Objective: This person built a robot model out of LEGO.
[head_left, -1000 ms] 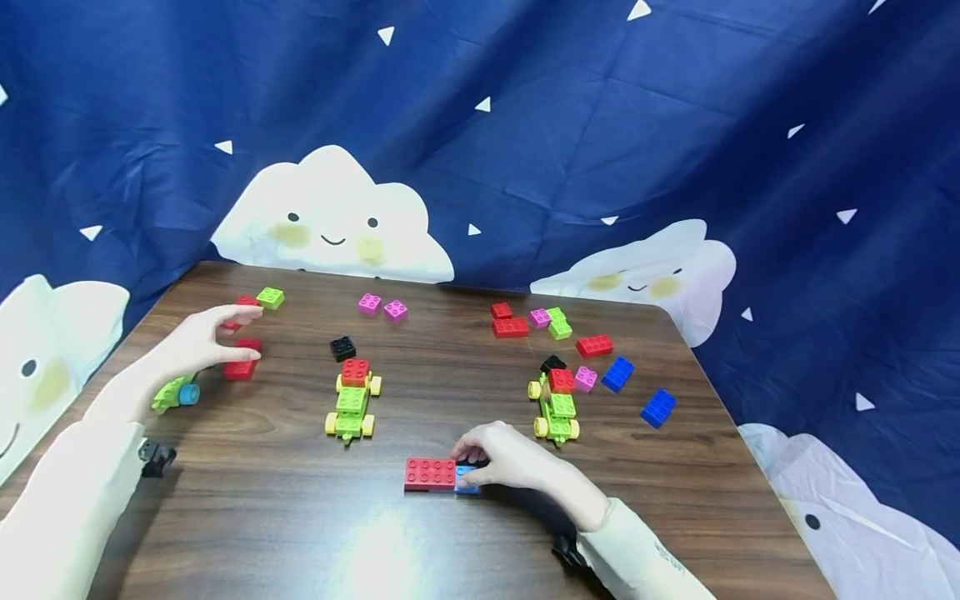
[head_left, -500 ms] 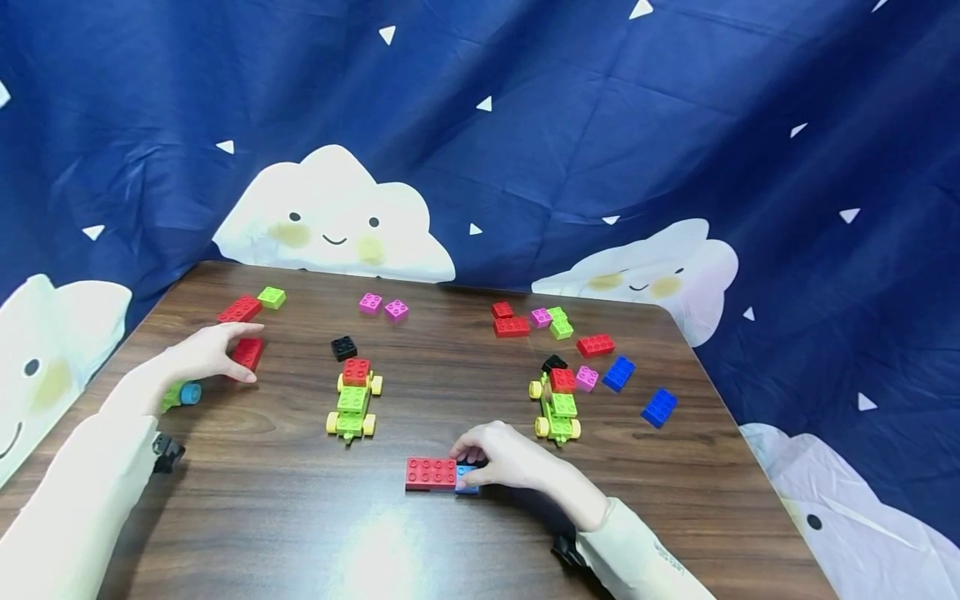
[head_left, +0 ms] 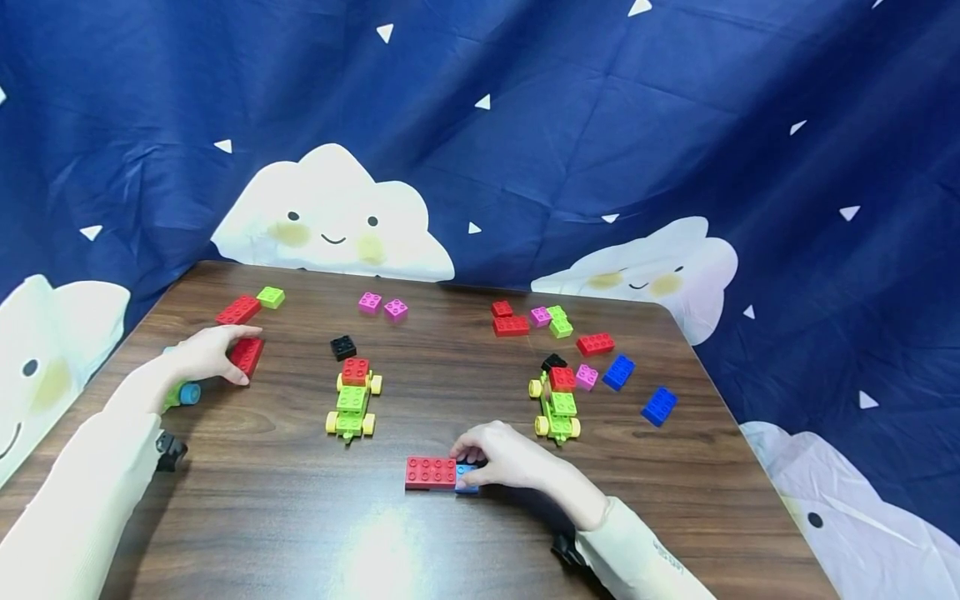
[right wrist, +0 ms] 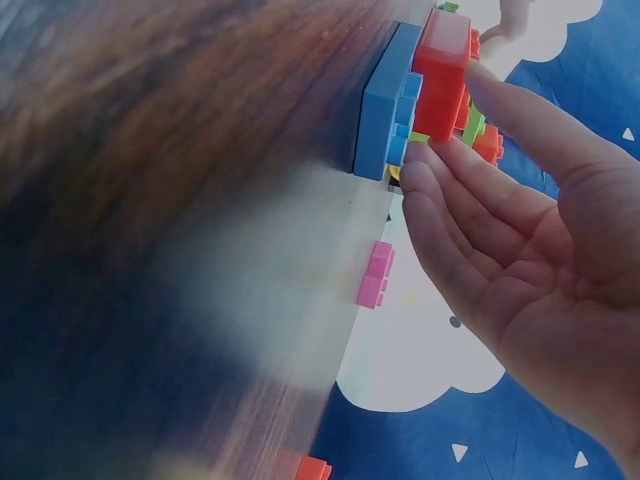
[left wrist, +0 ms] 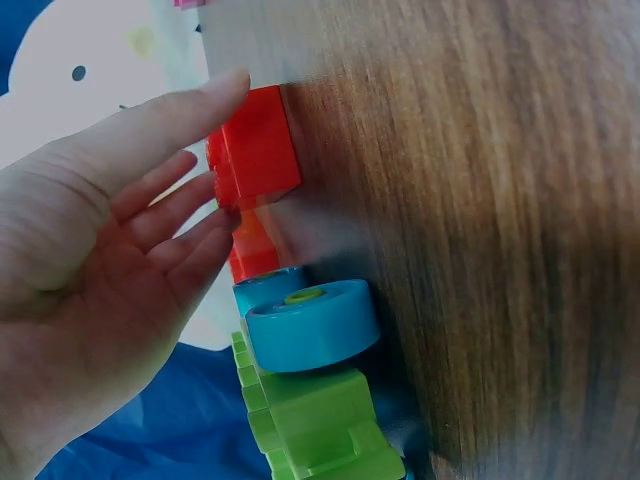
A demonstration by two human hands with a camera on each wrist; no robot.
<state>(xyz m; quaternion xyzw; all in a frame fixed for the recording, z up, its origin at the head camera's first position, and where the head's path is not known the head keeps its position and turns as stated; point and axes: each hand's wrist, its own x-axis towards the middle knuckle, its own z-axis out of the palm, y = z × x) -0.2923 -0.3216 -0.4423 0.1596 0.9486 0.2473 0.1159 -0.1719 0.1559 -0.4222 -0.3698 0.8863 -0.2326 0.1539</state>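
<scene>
My left hand [head_left: 206,354] spans a long red brick [head_left: 247,357] at the table's left side, thumb at its near end and fingertips at its far end. In the left wrist view this red brick [left wrist: 265,145] sits behind the thumb. Close by is a green toy car base with blue wheels [left wrist: 315,325], partly hidden under the left wrist in the head view. Near the table's front, my right hand [head_left: 506,457] pinches a blue brick [head_left: 467,479]. A red eight-stud brick [head_left: 431,472] sits on the left part of this blue brick [right wrist: 385,110].
Two green car bases with yellow wheels, a left [head_left: 350,408] and a right one [head_left: 556,408], carry green and red bricks. Behind lie a black brick [head_left: 343,347], pink bricks [head_left: 396,310] and another red brick [head_left: 238,309]. Blue bricks [head_left: 659,407] and several others lie right.
My left hand has come down and toward me around the red brick, which has turned slightly. The farther red brick is now uncovered. My right hand stays still.
</scene>
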